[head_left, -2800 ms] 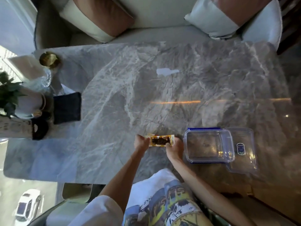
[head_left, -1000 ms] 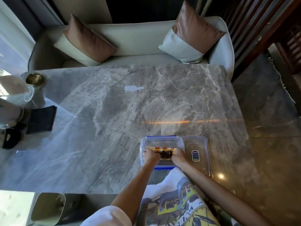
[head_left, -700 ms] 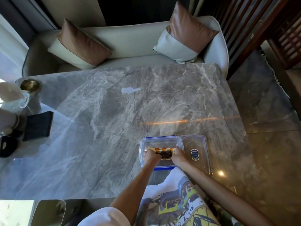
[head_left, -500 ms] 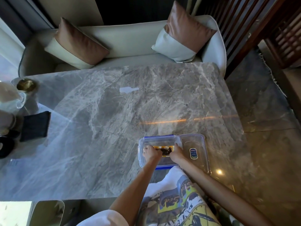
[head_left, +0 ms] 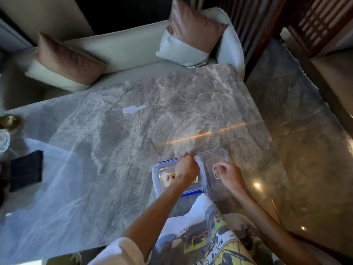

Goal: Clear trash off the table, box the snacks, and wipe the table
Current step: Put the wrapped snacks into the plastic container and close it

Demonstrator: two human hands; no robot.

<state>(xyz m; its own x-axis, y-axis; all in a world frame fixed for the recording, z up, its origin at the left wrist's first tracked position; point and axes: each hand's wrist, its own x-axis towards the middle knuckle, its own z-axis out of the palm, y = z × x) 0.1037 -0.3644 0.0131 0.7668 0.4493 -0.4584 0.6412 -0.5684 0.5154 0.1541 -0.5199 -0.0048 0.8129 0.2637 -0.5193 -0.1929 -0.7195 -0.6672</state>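
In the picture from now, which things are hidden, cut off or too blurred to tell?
- Snack packet in the clear box, head view: mostly hidden by the left hand; print unreadable.
- Lid: its label is hidden by the right hand.
- Items at the table's left edge: cut off, blurred.

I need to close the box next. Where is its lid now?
In the head view, the clear lid lies flat on the marble table, against the right side of the plastic box, under the right hand.

Bare arms and a picture shirt
The left hand [head_left: 186, 168] and right hand [head_left: 228, 174] are bare; short white sleeve, yellow-and-blue print.
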